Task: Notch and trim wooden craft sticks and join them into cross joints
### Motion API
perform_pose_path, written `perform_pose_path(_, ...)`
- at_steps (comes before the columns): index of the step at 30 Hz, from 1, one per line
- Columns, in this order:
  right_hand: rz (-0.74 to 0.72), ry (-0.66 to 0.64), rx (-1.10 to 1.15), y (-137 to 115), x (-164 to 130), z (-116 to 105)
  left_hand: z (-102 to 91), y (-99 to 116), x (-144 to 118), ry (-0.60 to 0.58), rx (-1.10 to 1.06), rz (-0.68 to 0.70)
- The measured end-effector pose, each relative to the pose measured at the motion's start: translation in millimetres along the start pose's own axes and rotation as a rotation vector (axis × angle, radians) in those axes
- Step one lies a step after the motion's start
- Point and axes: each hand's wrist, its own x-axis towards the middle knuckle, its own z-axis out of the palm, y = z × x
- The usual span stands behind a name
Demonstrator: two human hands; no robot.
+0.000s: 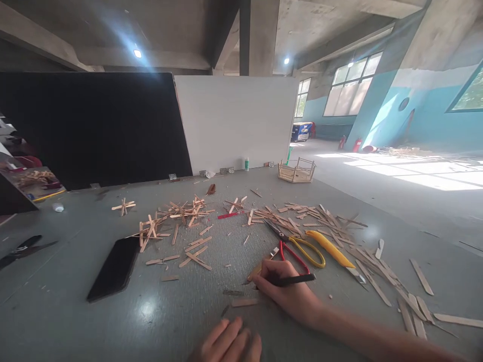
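Observation:
My right hand (285, 291) is closed in a writing grip around a slim black pen (298, 279), whose rear end sticks out to the right. Its tip is hidden by my fingers. A light wooden strip (258, 271) shows just beyond those fingertips. At the bottom edge, my left hand (230, 344) rests low over the table, fingers loosely bent and slightly apart, with nothing visible in them; its lower part is cut off. Between the hands lies a flat wooden stick (244, 302). Scissors (298, 246) with red and yellow handles lie just past my right hand, beside a yellow utility knife (332, 250).
Loose wooden sticks (320, 216) spread across the middle and right of the grey table (169, 322). Left lie a black phone (115, 269) and dark scissors (26, 251). A small stick-built frame (296, 171) stands at the back, near a white board (237, 123) and a black board (94, 130).

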Motion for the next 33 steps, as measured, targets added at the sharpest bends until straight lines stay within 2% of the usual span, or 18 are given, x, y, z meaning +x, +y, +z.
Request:
perform_pose_path(4,-0.024,-0.028,-0.053,0.1,-2.4,0.5,2.3,-1.1,0.6,-0.066,0.004,-0.078)
perform_pose_path(13,-0.040,-0.137,-0.205,-1.9,-3.2,7.8,-0.2,-0.6,1.4,-0.145,-0.009,-0.076)
perform_pose_path(20,0.045,-0.175,-0.195,-3.6,0.8,5.4,-2.0,6.6,-0.7,-0.117,0.028,-0.100)
perform_pose_path(27,0.068,-0.195,-0.165,-4.6,-0.7,4.7,-1.7,24.9,-3.6,-0.133,0.055,-0.230)
perform_pose_path(30,0.078,-0.208,-0.151,-5.9,-0.7,3.2,-5.8,24.3,0.9,-0.157,0.044,-0.254)
perform_pose_path(33,0.092,-0.216,-0.138,-6.0,-0.6,1.7,-11.2,19.0,4.3,-0.187,0.026,-0.221)
